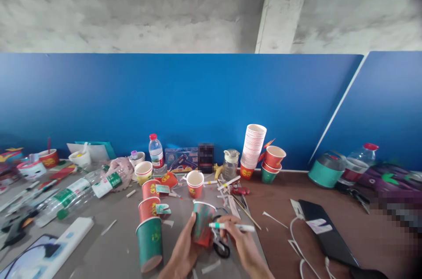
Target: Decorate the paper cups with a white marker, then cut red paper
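My left hand (pixel 184 246) is closed around a paper cup (pixel 202 224), whose red wall is largely coloured green, with red still showing near the base. A white marker with a green tip end (pixel 245 228) is held in my right hand (pixel 242 244), its tip touching or very near the cup's right side. Behind and below the right hand lie scissors with black handles (pixel 223 251), partly hidden. Left of my hands, a green cup (pixel 149 244) and red cups (pixel 149 209) lie in a row, with small green-coloured paper pieces (pixel 162 209) on the red ones.
A small red cup (pixel 195 189) stands beyond my hands. Farther back are a tall stack of paper cups (pixel 253 145), a glass jar (pixel 230 165) and a water bottle (pixel 156 156). Plastic bottles (pixel 70 193) and a power strip (pixel 70 241) lie left; a black phone (pixel 326 233) with cables lies right.
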Demonstrator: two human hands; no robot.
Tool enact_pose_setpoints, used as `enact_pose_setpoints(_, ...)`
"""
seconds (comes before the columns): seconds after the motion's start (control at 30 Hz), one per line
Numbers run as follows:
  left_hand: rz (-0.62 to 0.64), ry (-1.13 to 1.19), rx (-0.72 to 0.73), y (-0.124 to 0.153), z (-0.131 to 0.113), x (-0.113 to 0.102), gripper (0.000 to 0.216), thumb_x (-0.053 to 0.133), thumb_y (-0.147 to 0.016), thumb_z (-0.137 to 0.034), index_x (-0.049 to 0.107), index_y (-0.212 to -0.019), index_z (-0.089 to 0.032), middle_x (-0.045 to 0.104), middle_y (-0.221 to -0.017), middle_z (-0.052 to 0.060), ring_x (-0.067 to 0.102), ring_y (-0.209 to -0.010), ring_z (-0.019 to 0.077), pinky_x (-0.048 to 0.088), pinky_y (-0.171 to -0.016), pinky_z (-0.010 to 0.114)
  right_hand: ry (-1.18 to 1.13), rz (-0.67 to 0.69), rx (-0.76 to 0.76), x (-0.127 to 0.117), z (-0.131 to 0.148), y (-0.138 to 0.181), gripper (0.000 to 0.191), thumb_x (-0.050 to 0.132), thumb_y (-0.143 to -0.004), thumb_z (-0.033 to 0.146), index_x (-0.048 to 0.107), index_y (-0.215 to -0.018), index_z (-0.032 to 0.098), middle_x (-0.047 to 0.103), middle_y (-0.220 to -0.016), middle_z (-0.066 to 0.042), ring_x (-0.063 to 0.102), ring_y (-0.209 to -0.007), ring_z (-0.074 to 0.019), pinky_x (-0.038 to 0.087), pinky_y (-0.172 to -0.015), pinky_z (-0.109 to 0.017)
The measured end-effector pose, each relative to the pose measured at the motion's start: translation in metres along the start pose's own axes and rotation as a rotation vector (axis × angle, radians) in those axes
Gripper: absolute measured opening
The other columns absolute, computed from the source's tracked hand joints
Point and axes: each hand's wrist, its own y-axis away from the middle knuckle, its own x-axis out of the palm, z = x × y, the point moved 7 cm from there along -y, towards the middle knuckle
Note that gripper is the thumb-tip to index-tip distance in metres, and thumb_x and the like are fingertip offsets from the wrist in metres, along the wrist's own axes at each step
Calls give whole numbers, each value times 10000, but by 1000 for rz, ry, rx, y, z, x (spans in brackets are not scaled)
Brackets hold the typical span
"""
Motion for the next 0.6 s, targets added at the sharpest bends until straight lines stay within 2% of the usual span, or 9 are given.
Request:
enact_pose_setpoints(0.07, 10, 7, -16, 0, 1, 1, 398, 585, -774, -436, 626, -904, -62, 709, -739, 121, 651, -621, 218, 490, -620, 324, 4, -116, -66, -9, 7, 0, 337, 669, -682, 491, 681, -712, 156, 576, -557, -9, 497, -530, -135, 391, -524, -241)
enact_pose_setpoints(0.1, 6, 9, -34, 1, 2, 1, 409, 582, -775, -444, 624, -908, -59, 710, -743, 125, 652, -627, 220, 491, -626, 327, 13, -126, -75, -10, 9, 0, 330, 674, -679, 485, 682, -701, 156, 574, -555, -9, 496, -534, -138, 392, -529, -244)
enact_pose_setpoints(0.23, -18, 5, -52, 0, 4, -3, 393, 548, -796, -453, 628, -850, -72, 706, -706, 95, 636, -602, 187, 493, -616, 307, 14, 85, 39, 7, 0, 3, 356, 665, -684, 497, 679, -694, 141, 562, -524, -11, 472, -486, -127, 367, -491, -242)
enact_pose_setpoints(0.3, -18, 2, -36, -1, 3, -3, 384, 546, -796, -454, 627, -841, -81, 703, -693, 85, 631, -590, 182, 490, -603, 300, -7, 109, 64, 10, -3, 3, 367, 658, -690, 502, 681, -718, 137, 563, -525, -11, 466, -476, -121, 358, -484, -239)
enact_pose_setpoints(0.47, 10, -17, -79, -1, 7, -1, 444, 530, -790, -494, 631, -867, -69, 695, -690, 103, 646, -615, 216, 491, -606, 319, -11, -144, -55, -12, 7, -1, 320, 677, -675, 477, 674, -685, 157, 556, -542, 5, 478, -524, -131, 369, -523, -240)
enact_pose_setpoints(0.5, 19, -23, -89, -1, 7, -1, 465, 521, -790, -511, 635, -857, -65, 691, -681, 104, 644, -615, 214, 493, -612, 321, 1, -133, -53, -11, 7, -2, 314, 679, -672, 473, 672, -677, 160, 554, -538, 6, 480, -529, -133, 369, -526, -240)
enact_pose_setpoints(0.6, 25, -46, -31, -1, 4, -3, 438, 570, -762, -506, 645, -826, -79, 683, -654, 85, 622, -577, 187, 489, -591, 308, 28, 21, 12, -1, 1, 0, 332, 668, -681, 481, 673, -683, 149, 562, -524, -3, 476, -503, -132, 355, -508, -241)
